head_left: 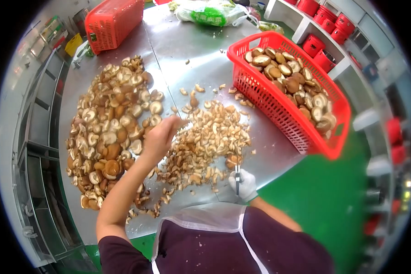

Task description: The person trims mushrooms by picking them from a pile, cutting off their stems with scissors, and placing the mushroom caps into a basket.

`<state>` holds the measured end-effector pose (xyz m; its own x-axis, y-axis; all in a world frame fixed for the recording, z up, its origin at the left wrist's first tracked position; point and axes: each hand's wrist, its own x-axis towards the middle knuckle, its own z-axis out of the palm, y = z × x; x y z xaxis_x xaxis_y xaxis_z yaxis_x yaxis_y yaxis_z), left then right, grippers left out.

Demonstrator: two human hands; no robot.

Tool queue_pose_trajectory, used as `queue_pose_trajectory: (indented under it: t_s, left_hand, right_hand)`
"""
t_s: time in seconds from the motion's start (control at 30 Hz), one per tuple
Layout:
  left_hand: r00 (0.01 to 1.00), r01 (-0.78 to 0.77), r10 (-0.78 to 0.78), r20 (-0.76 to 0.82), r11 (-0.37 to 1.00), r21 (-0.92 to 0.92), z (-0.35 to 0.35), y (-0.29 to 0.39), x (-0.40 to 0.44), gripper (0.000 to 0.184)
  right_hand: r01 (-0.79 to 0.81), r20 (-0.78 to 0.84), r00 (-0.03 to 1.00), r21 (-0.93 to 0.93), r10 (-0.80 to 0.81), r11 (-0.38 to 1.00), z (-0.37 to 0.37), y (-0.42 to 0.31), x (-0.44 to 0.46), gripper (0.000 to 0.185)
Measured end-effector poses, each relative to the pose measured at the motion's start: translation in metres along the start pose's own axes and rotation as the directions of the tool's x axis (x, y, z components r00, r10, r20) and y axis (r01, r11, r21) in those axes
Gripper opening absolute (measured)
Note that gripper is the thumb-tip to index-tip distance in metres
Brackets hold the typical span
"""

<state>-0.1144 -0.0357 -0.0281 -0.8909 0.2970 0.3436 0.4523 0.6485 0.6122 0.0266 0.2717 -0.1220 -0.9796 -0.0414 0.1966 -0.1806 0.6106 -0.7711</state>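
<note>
My bare left hand [161, 136] is closed, fingertips together, over the left part of a pile of cut mushroom stems [214, 130]. Whatever it may be pinching is too small to make out. At the near right edge of that pile, my right hand [245, 185] wears a white glove and is wrapped round a slim metal tool with a dark part [237, 177]. The tool's far end meets a brown mushroom [233, 161]. To the left of my left hand spreads a large heap of whole mushrooms [109, 123], some gills up, some caps up.
A red basket [269, 107] full of mushrooms stands at the table's right edge. Another red basket [114, 27] is at the far left corner. Plastic bags of greens [208, 13] lie along the back of the steel table [278, 157]. Red buckets [324, 59] fill shelves on the right.
</note>
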Motion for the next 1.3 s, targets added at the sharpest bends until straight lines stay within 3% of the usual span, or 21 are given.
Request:
queue_pose_trajectory:
  t_s: [0.03, 0.07, 0.1, 0.13, 0.17, 0.23, 0.27, 0.3, 0.33, 0.4, 0.47, 0.5, 0.6, 0.63, 0.67, 0.73, 0.83, 0.93, 1.1, 1.2, 1.3]
  left_hand:
    - [0.954, 0.287, -0.297, 0.038, 0.873, -0.394, 0.010, 0.027, 0.020, 0.026]
    - [0.953, 0.254, -0.304, -0.005, 0.802, -0.540, 0.031, 0.028, 0.038, 0.032]
    - [0.961, 0.214, -0.278, 0.011, 0.713, -0.667, 0.051, 0.040, 0.060, 0.038]
    - [0.904, 0.320, -0.390, 0.173, 0.352, -0.880, 0.079, 0.058, 0.089, 0.040]
    - [0.890, 0.365, -0.352, 0.290, 0.170, -0.915, 0.090, 0.080, 0.116, 0.042]
    - [0.945, 0.242, -0.231, 0.233, 0.009, -0.970, 0.072, 0.150, 0.148, 0.053]
    - [0.973, 0.230, -0.028, 0.229, 0.229, -0.946, 0.063, 0.157, 0.159, 0.079]
    - [0.993, -0.118, 0.082, -0.086, 0.602, -0.789, 0.080, 0.153, 0.162, 0.082]
    - [0.901, -0.340, 0.184, -0.392, 0.861, -0.378, 0.083, 0.153, 0.162, 0.086]
    - [0.878, -0.425, 0.345, -0.332, 0.881, -0.208, 0.071, 0.130, 0.136, 0.067]
    - [0.910, -0.374, 0.365, -0.199, 0.927, -0.012, 0.082, 0.072, 0.116, 0.041]
    - [0.960, -0.214, 0.234, -0.151, 0.967, 0.139, 0.085, 0.039, 0.101, 0.026]
    - [0.969, 0.146, -0.078, -0.235, 0.947, 0.287, 0.053, -0.052, 0.041, 0.015]
    - [0.928, 0.340, -0.221, -0.299, 0.833, 0.437, 0.030, -0.060, 0.018, 0.017]
    - [0.887, 0.422, -0.289, -0.359, 0.822, 0.382, 0.006, -0.064, -0.004, 0.026]
    - [0.677, 0.725, -0.558, -0.480, 0.618, 0.304, -0.012, -0.076, -0.035, 0.033]
    - [0.671, 0.740, -0.656, -0.345, 0.560, 0.373, -0.015, -0.099, -0.064, 0.035]
    - [0.744, 0.669, -0.617, -0.257, 0.683, 0.294, -0.021, -0.121, -0.077, 0.036]
    - [0.817, 0.550, -0.427, -0.388, 0.778, 0.302, -0.015, -0.119, -0.096, 0.014]
    - [0.789, 0.580, -0.469, -0.396, 0.781, 0.231, -0.010, -0.109, -0.109, 0.018]
    - [0.741, 0.645, -0.544, -0.394, 0.740, 0.190, -0.012, -0.099, -0.111, 0.025]
  right_hand:
    - [0.024, -0.031, 0.999, -0.046, -0.025, 0.999, 0.003, 0.002, -0.002, 0.015]
    - [-0.086, 0.011, 0.996, 0.025, 0.085, 0.996, 0.003, 0.001, -0.004, 0.015]
    - [-0.066, 0.007, 0.998, 0.026, 0.066, 0.997, 0.005, 0.003, -0.006, 0.014]
    - [-0.044, 0.017, 0.999, 0.030, 0.044, 0.999, 0.007, 0.006, -0.006, 0.013]
    - [-0.039, 0.021, 0.999, 0.043, 0.038, 0.998, 0.006, 0.002, -0.004, 0.013]
    - [-0.062, 0.036, 0.998, 0.057, 0.060, 0.996, 0.008, 0.007, -0.007, 0.012]
    - [-0.088, 0.031, 0.996, 0.059, 0.086, 0.994, 0.010, 0.016, -0.010, 0.012]
    - [-0.048, 0.036, 0.998, 0.087, 0.045, 0.995, 0.010, 0.021, -0.012, 0.013]
    - [-0.055, 0.053, 0.997, 0.103, 0.050, 0.993, 0.010, 0.019, -0.010, 0.013]
    - [-0.077, 0.070, 0.995, 0.138, 0.067, 0.987, 0.006, 0.015, -0.009, 0.013]
    - [0.011, 0.049, 0.999, 0.081, -0.015, 0.997, 0.007, 0.017, -0.006, 0.013]
    - [0.019, 0.045, 0.999, 0.073, -0.022, 0.997, 0.007, 0.016, -0.005, 0.013]
    - [0.001, 0.041, 0.999, 0.097, -0.005, 0.995, 0.009, 0.022, -0.010, 0.013]
    - [-0.011, 0.035, 0.999, 0.114, 0.007, 0.993, 0.012, 0.025, -0.010, 0.013]
    - [-0.008, 0.029, 1.000, 0.125, 0.004, 0.992, 0.014, 0.027, -0.011, 0.012]
    - [0.002, 0.019, 1.000, 0.144, -0.005, 0.990, 0.015, 0.029, -0.010, 0.012]
    - [-0.024, 0.079, 0.997, 0.087, 0.017, 0.996, 0.011, 0.028, -0.009, 0.012]
    - [-0.035, 0.057, 0.998, 0.125, 0.028, 0.992, 0.014, 0.022, -0.007, 0.013]
    - [0.053, 0.135, 0.990, -0.080, -0.041, 0.995, 0.004, -0.002, -0.001, 0.021]
    - [0.176, 0.205, 0.967, -0.112, -0.151, 0.978, 0.003, -0.026, 0.010, 0.023]
    - [0.167, 0.253, 0.957, -0.090, -0.140, 0.982, 0.009, -0.054, 0.025, 0.024]
